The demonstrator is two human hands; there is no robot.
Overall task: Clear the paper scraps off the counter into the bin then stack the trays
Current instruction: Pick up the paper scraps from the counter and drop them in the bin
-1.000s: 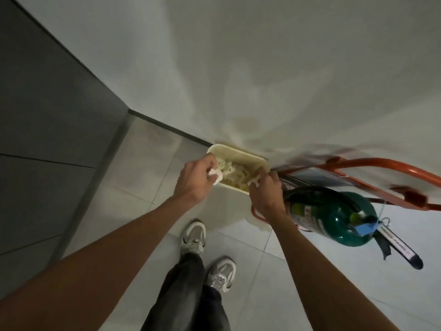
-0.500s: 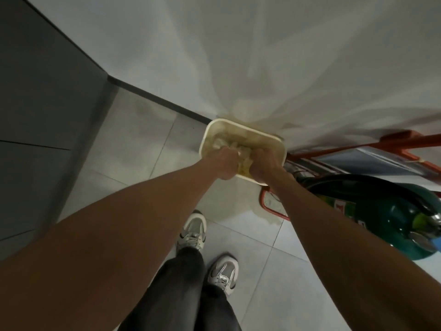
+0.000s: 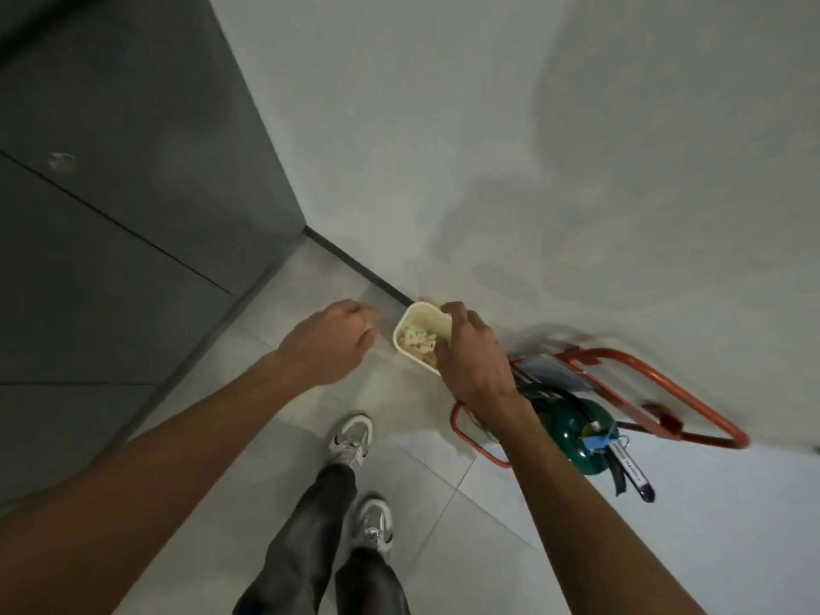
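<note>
Right hand (image 3: 472,355) over bin (image 3: 410,315) of paper scraps (image 3: 417,341), left hand (image 3: 326,344) beside (grips impossible to tell)

Indoor service corner, more workplace than home: pale grey floor tiles (image 3: 426,472) beneath the left hand (image 3: 326,344) and right hand (image 3: 472,352), a plain white wall (image 3: 488,148) beyond them, dark grey panelling (image 3: 111,215) left of the left hand, and a green fire extinguisher (image 3: 572,426) in an orange tubular stand (image 3: 597,352) beside the right.
</note>
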